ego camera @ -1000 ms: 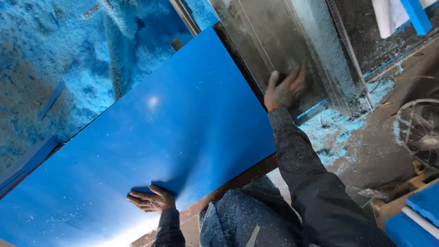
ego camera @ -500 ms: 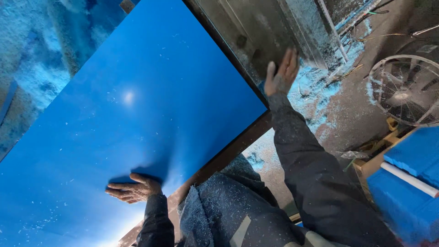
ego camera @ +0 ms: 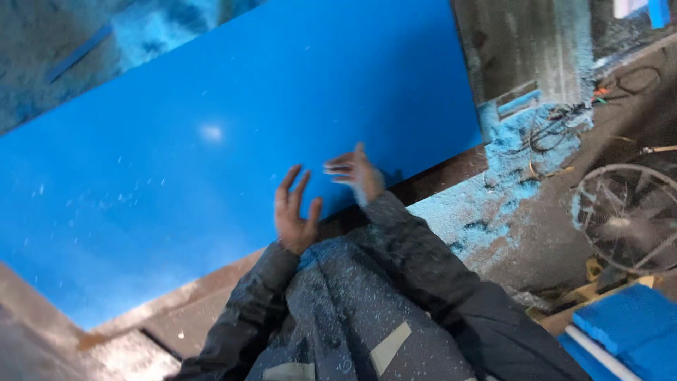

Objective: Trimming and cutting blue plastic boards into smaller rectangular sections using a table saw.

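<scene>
A large blue panel [ego camera: 211, 141] lies flat on a dark work table [ego camera: 211, 289], its near edge just in front of the person. The left hand [ego camera: 295, 212] rests at this edge with fingers spread, holding nothing. The right hand [ego camera: 356, 173] is blurred, fingers loose, also empty. The panel looks stiff, smooth and probably slippery; I think it is best held by two opposite edges. At the lower right lie stacked blue blocks [ego camera: 624, 328]; no labels are visible.
</scene>
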